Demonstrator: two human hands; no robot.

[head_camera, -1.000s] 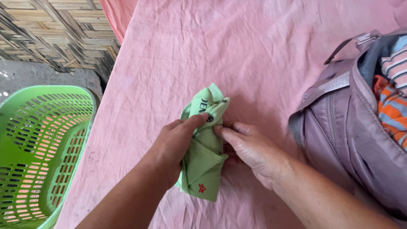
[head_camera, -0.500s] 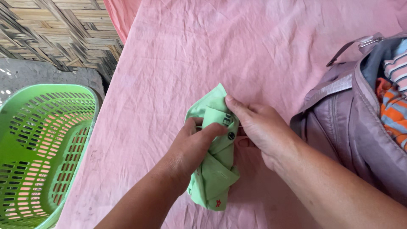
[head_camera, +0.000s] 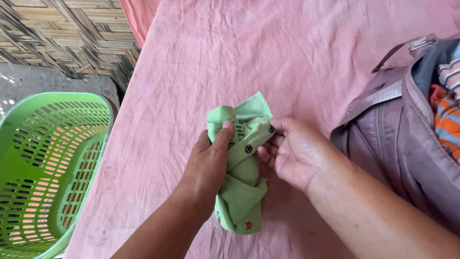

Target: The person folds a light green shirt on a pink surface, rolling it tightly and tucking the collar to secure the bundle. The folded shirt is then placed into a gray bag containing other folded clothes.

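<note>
So this is mid-roll on a small green garment [head_camera: 239,184], some kind of buttoned shirt by the look of the dark snaps on the strap. It's bundled into a tight upright-ish roll, sitting on the pink sheet [head_camera: 297,57] that covers the desk, roughly in the middle of the view. The left hand [head_camera: 207,165] is wrapped around the roll with the thumb pressed on the top fold, so it's clamped on the bundle. The right hand [head_camera: 292,156] has its fingertips closed on the buttoned strap end, pinching it out to the side of the roll.

My read: the rolling itself looks basically done and this is the tucking stage, securing the loose strap or flap so the bundle stays shut. The next move would call for keeping the left grip firm so the roll doesn't spring open while the strap gets pulled snug over it.

Just right of that there's a mauve bag [head_camera: 397,139], unzipped, with striped clothes [head_camera: 448,115] inside. A green plastic basket [head_camera: 48,168] is off the left edge, well apart.
</note>
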